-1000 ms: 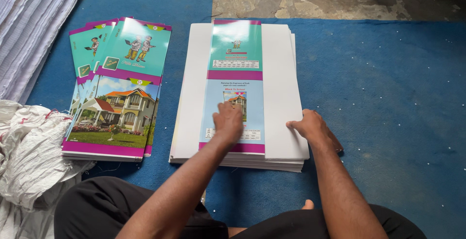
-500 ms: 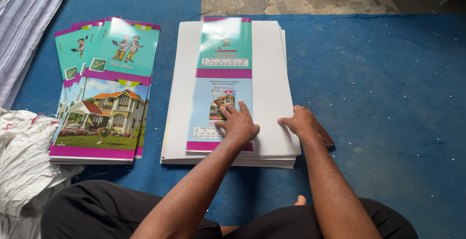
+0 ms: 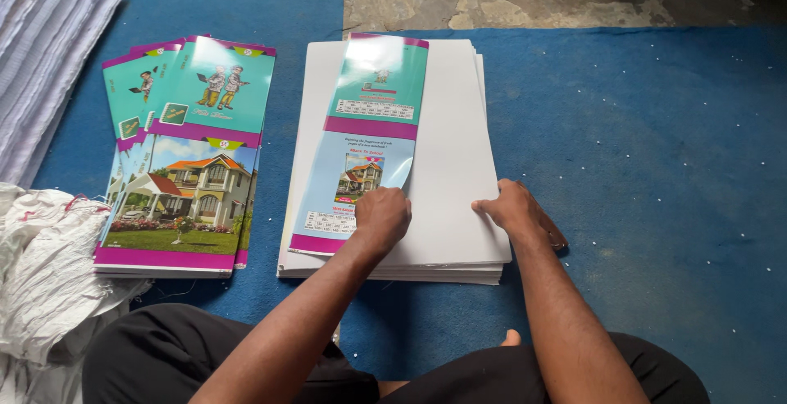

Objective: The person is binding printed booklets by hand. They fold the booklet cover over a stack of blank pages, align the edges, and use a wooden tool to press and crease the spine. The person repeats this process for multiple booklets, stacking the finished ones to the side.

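Printed cover sheet point(image 3: 361, 141) on a stack of white sheets point(image 3: 447, 166), both hands at its near end.

Item: one glossy sheet, teal upper panel, pale blue lower panel with a small house picture, magenta bands; it lies lengthwise on the left half of the stack, flat at the far end, its near right edge curled up. Left hand point(image 3: 382, 217): fingers bent, pinching that lifted edge of the sheet. Right hand point(image 3: 515, 210): open and flat, palm pressed on the stack's near right corner, just right of the sheet and not touching it. Left of the stack: a pile of finished covers point(image 3: 184, 158) showing a house and cartoon figures. Further left: a white woven sack point(image 3: 45, 264). Under the stack: blue mat point(image 3: 656, 166).
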